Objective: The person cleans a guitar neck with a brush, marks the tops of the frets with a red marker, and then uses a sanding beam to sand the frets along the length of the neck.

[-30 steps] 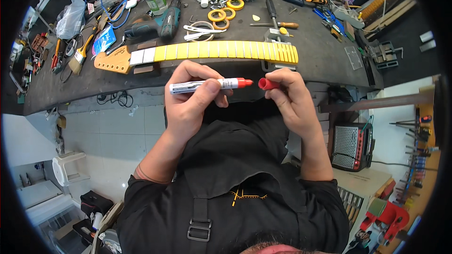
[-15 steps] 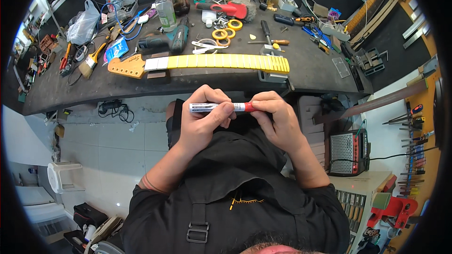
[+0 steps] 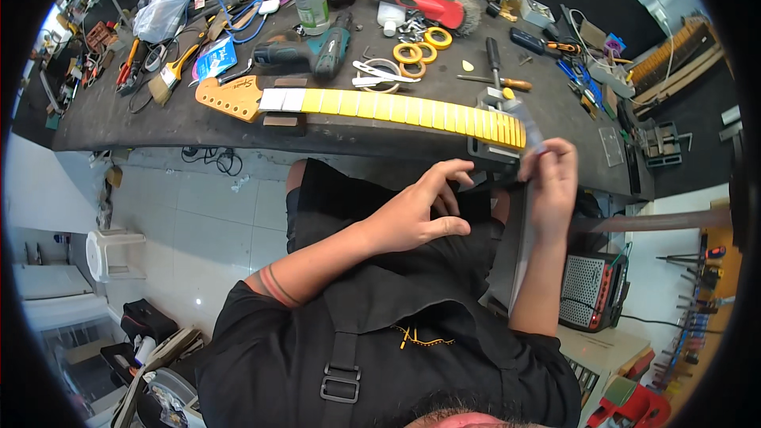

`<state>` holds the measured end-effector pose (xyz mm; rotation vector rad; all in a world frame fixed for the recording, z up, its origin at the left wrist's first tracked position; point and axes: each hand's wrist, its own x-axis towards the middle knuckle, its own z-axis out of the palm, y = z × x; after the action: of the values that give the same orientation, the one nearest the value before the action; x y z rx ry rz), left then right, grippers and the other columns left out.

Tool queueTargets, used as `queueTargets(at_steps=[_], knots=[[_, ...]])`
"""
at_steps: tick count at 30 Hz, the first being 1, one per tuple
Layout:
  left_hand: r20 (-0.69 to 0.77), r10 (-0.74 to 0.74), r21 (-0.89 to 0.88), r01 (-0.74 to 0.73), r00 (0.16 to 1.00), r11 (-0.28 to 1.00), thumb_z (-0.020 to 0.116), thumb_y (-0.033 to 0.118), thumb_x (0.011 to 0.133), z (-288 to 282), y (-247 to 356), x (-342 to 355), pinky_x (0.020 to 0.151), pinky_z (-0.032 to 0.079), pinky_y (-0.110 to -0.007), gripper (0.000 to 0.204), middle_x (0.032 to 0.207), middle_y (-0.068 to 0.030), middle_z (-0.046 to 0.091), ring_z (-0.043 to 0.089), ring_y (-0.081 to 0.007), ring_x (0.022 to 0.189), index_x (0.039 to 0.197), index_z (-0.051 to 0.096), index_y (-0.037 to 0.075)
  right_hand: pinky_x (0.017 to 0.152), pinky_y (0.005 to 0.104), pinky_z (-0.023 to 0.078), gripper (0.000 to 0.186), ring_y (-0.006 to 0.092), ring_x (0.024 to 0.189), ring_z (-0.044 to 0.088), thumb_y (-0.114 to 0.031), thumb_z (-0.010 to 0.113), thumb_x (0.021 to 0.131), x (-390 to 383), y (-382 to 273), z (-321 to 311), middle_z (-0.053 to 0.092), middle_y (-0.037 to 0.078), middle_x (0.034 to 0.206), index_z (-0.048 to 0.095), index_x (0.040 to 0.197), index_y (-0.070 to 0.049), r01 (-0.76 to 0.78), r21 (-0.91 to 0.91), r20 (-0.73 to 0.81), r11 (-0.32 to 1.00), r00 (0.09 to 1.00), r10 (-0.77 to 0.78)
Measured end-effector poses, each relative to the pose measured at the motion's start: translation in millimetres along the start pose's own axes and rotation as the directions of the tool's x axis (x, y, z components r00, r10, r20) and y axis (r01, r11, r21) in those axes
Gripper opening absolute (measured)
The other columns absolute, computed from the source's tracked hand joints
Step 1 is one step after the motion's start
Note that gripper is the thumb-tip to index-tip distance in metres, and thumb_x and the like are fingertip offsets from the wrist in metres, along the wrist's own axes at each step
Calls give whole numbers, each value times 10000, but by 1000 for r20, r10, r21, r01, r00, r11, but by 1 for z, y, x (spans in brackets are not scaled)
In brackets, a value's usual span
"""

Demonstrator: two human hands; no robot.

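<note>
A guitar neck (image 3: pixel 412 108) lies across the front of the bench, its fretboard covered in yellow strips between the frets, with pale ones by the headstock (image 3: pixel 230 98). At its right end my right hand (image 3: pixel 552 182) is closed on a marker pen (image 3: pixel 526 125), which is smeared by motion and points up and away. In front of the bench edge, over my lap, my left hand (image 3: pixel 428 208) hangs with fingers apart and nothing in it. The neck rests on a dark block (image 3: pixel 284 120) at the left and a metal support (image 3: pixel 493 152) at the right.
Behind the neck lie a cordless drill (image 3: pixel 325 51), tape rolls (image 3: pixel 407 53), a red-handled brush (image 3: pixel 428 6) and a screwdriver (image 3: pixel 493 59). A spray bottle (image 3: pixel 309 4) stands farther back. Rightward are a small vise (image 3: pixel 664 147) and an amplifier (image 3: pixel 590 289) below.
My hands have parted. The right one has carried the marker right and forward to the neck's end, while the left has let go and opened. The view has shifted slightly.
</note>
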<state>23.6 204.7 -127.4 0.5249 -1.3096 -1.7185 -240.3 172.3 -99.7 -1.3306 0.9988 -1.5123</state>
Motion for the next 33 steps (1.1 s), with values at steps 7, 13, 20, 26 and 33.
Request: queueTargets(at_steps=[7,13,20,26,33], knots=[[205,289,918,-286,935,275,795,108,881,-79,-10,7,818,518,-414,150,998,-86,670,655,-297,939,984,705,46,715,244,479,183,73,786,573,-195,598,1102,100,89,-132,673,40,975,569,1201,-43,-164,-503,-387,849,920,-52],[42,380,942,-163,924,292,785,67,863,-118,-12,13,683,518,-401,95,820,-77,650,650,-282,741,910,703,62,898,394,545,307,282,992,694,-235,663,1048,168,141,-153,728,148,1120,639,1261,-15,-126,-879,-268,459,928,-259],[130,639,982,-187,758,22,813,131,732,-120,-40,24,561,462,-325,112,693,10,578,568,-188,550,781,713,138,1081,489,462,395,392,1239,592,-234,669,1001,162,143,-142,690,178,1304,656,1346,-42,-185,-961,-234,206,941,-244],[180,605,970,-242,775,22,815,184,784,-128,-46,22,640,492,-304,163,783,15,560,591,-164,647,855,675,141,1059,388,499,358,274,1267,642,-177,629,1056,155,140,-176,690,177,1353,629,1348,30,-198,-805,-346,559,923,-171],[212,580,955,-292,786,45,824,157,780,-133,-41,17,656,505,-316,166,786,4,567,589,-180,656,888,703,123,968,409,573,480,295,1173,703,-165,664,1019,82,83,-327,704,214,1282,567,1419,81,-339,-435,-802,834,567,-187]])
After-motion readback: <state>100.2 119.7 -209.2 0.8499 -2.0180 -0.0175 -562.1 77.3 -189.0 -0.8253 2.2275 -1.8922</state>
